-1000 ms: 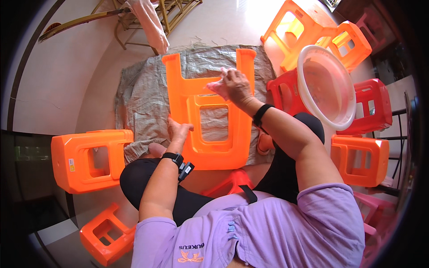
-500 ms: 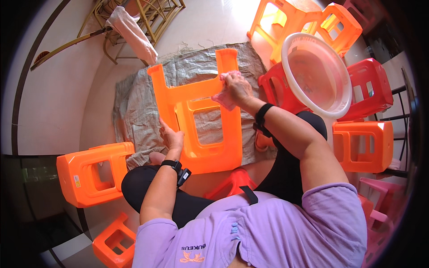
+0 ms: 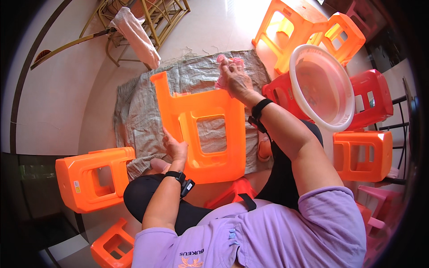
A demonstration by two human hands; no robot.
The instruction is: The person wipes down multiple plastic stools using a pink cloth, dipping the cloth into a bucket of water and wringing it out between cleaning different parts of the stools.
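Currently, an orange stool (image 3: pixel 235 138) is held between the spread knees, above a crinkled grey sheet (image 3: pixel 138 107), with its legs pointed away from the body and its seat end turned toward it. Its left side edge is gripped by the left hand (image 3: pixel 175 149): the thumb is laid over the windowed face, while the fingers are set along the outer edge, so that the frame is caught between them. The stool's main body is thus placed to the right of this grip, and its left leg is extended beyond the fingertips. Whether the sheet is touched by the stool's underside cannot be told.

A bunched pink cloth (image 3: pixel 237 61) is grasped in the curled fingers of the right hand (image 3: pixel 239 82), which is held at the far right corner of the stool, diagonally across from the left hand. Part of that corner is covered by the hand and the cloth, and how firmly the cloth is pressed there cannot be made out. Dark bands are worn on both wrists.

To the right, a white basin (image 3: pixel 321 85) is seen beside a red stool (image 3: pixel 279 91), part of which is hidden behind it. Upright orange stools are placed on both sides, one of them (image 3: pixel 71 178) just beside the left knee. At the upper left, a pale cloth (image 3: pixel 136 38) is draped over a bamboo frame (image 3: pixel 165 22).
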